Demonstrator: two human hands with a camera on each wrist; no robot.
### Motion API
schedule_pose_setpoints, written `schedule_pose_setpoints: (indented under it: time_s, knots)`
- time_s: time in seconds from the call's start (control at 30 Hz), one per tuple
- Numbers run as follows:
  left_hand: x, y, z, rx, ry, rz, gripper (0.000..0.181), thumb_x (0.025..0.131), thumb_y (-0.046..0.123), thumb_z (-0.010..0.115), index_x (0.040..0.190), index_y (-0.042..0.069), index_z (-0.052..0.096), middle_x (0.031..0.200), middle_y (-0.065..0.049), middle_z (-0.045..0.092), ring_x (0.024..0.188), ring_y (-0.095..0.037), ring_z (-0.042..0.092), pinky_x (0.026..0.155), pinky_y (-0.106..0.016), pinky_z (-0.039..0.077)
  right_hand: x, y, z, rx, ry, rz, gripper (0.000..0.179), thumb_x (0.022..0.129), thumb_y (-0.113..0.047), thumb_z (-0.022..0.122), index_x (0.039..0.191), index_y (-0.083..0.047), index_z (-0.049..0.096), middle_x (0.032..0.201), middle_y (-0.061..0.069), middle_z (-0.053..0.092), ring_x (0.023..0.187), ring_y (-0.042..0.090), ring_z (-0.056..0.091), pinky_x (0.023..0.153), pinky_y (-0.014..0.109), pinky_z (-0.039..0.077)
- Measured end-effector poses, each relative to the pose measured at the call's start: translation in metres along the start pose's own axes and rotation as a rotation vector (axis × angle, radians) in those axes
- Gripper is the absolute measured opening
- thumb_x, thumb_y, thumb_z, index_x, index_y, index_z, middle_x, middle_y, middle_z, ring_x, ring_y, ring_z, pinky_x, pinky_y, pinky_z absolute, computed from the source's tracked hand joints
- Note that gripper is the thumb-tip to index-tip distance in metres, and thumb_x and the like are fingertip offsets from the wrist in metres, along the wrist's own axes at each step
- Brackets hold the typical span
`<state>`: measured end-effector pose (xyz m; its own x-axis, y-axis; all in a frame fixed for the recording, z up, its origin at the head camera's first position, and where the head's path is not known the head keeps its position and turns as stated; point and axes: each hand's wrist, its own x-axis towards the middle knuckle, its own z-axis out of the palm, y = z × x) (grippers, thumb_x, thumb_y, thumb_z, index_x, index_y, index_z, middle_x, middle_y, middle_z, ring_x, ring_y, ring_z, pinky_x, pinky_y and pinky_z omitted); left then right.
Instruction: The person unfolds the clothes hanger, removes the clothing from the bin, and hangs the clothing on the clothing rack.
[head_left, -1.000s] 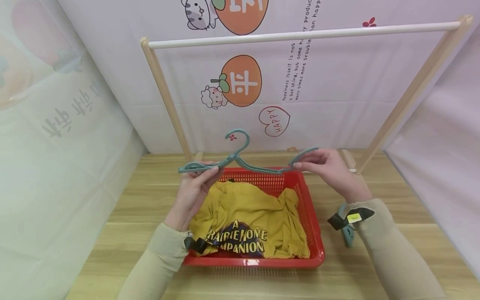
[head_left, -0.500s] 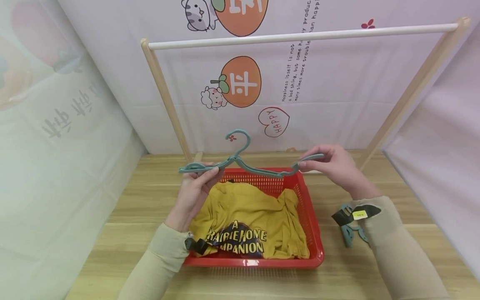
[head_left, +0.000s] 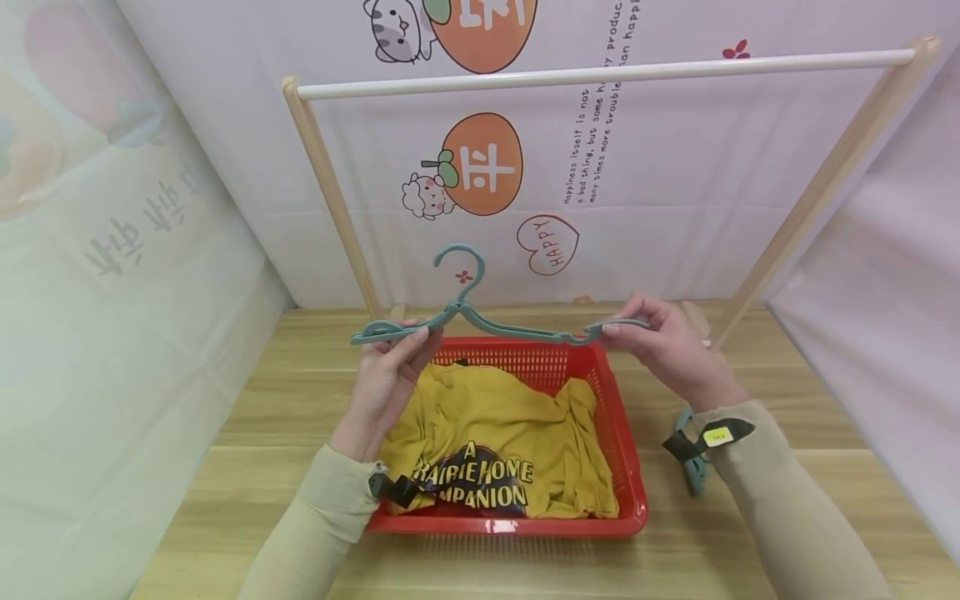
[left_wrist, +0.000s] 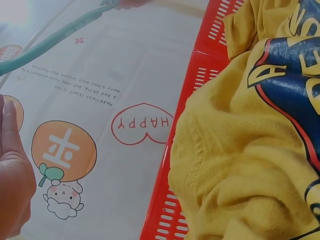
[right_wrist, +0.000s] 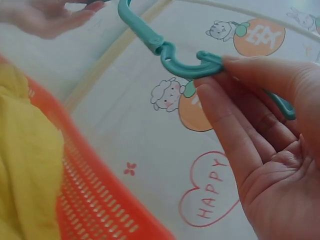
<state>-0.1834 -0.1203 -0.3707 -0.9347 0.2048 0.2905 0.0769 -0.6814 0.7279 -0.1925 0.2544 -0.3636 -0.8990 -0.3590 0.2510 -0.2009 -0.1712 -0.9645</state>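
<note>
A teal folding clothes hanger (head_left: 517, 333) is held up above the back rim of a red basket, its hook pointing up. My left hand (head_left: 390, 375) pinches its left arm between thumb and fingers. The right arm's end segment is pinched by my right hand (head_left: 667, 346); the right wrist view shows thumb and fingertips on that segment, close to its small notch and hinge (right_wrist: 159, 47). Below, a yellow T-shirt (head_left: 495, 408) with dark printed lettering lies crumpled in the red basket (head_left: 517, 525).
Behind the basket stands a garment rack with a white crossbar (head_left: 600, 73) and wooden posts (head_left: 330, 183). More teal plastic pieces (head_left: 696, 475) lie on the wooden table (head_left: 247, 467), partly hidden by my right forearm. White printed sheets (head_left: 660, 167) line the back and sides.
The hanger's right end segment has swung down from its raised angle to nearly level under my right hand. The hook and middle have shifted slightly left and up. The basket and T-shirt have stayed put.
</note>
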Motion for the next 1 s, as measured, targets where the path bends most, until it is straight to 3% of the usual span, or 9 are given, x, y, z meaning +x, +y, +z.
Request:
schedule_pose_setpoints:
  time_s: [0.23, 0.47, 0.6, 0.83, 0.9, 1.0]
  knots:
    - [0.001, -0.002, 0.000, 0.001, 0.015, 0.011, 0.021, 0.101, -0.004, 0.060, 0.102, 0.008, 0.078, 0.105, -0.009, 0.076, 0.102, -0.020, 0.072, 0.105, -0.044, 0.046, 0.000, 0.013, 0.005, 0.160, 0.020, -0.066, 0.018, 0.102, 0.008, 0.052, 0.096, -0.005, 0.063, 0.100, 0.011, 0.076, 0.092, 0.020, 0.073, 0.093, 0.038, 0.056]
    - [0.001, -0.002, 0.002, -0.033, 0.030, 0.017, 0.023, 0.102, -0.003, 0.058, 0.101, 0.008, 0.078, 0.105, -0.008, 0.076, 0.101, -0.019, 0.072, 0.105, -0.042, 0.046, 0.001, 0.020, 0.009, 0.341, -0.048, -0.093, 0.025, 0.104, 0.012, 0.043, 0.096, -0.005, 0.061, 0.105, 0.012, 0.075, 0.099, 0.021, 0.072, 0.095, 0.033, 0.055]
    - [0.002, -0.002, 0.003, -0.063, 0.040, 0.030, 0.023, 0.102, -0.004, 0.057, 0.099, 0.008, 0.077, 0.105, -0.009, 0.076, 0.101, -0.021, 0.073, 0.104, -0.040, 0.048, 0.001, 0.023, 0.013, 0.398, -0.047, -0.082, 0.026, 0.103, 0.012, 0.043, 0.095, -0.005, 0.060, 0.104, 0.011, 0.075, 0.100, 0.021, 0.071, 0.097, 0.032, 0.053]
    - [0.002, -0.002, 0.003, -0.075, 0.046, 0.052, 0.020, 0.100, -0.006, 0.059, 0.100, 0.006, 0.075, 0.105, -0.011, 0.076, 0.100, -0.022, 0.073, 0.101, -0.040, 0.050, -0.001, 0.026, 0.016, 0.385, -0.011, -0.053, 0.023, 0.104, 0.008, 0.047, 0.093, -0.008, 0.059, 0.100, 0.008, 0.075, 0.096, 0.017, 0.072, 0.096, 0.031, 0.054]
    - [0.002, -0.002, 0.002, -0.071, 0.043, 0.049, 0.020, 0.100, -0.006, 0.059, 0.100, 0.006, 0.076, 0.106, -0.010, 0.076, 0.100, -0.022, 0.073, 0.102, -0.040, 0.050, 0.000, 0.026, 0.014, 0.344, -0.015, -0.057, 0.023, 0.104, 0.009, 0.047, 0.094, -0.008, 0.060, 0.101, 0.008, 0.075, 0.096, 0.018, 0.072, 0.095, 0.032, 0.054]
    - [0.002, -0.002, 0.001, -0.060, 0.032, 0.043, 0.021, 0.101, -0.006, 0.059, 0.100, 0.006, 0.076, 0.106, -0.010, 0.076, 0.101, -0.022, 0.073, 0.104, -0.042, 0.047, 0.000, 0.021, 0.009, 0.198, 0.013, -0.040, 0.019, 0.102, 0.009, 0.052, 0.098, -0.006, 0.063, 0.102, 0.009, 0.076, 0.096, 0.019, 0.072, 0.094, 0.034, 0.055]
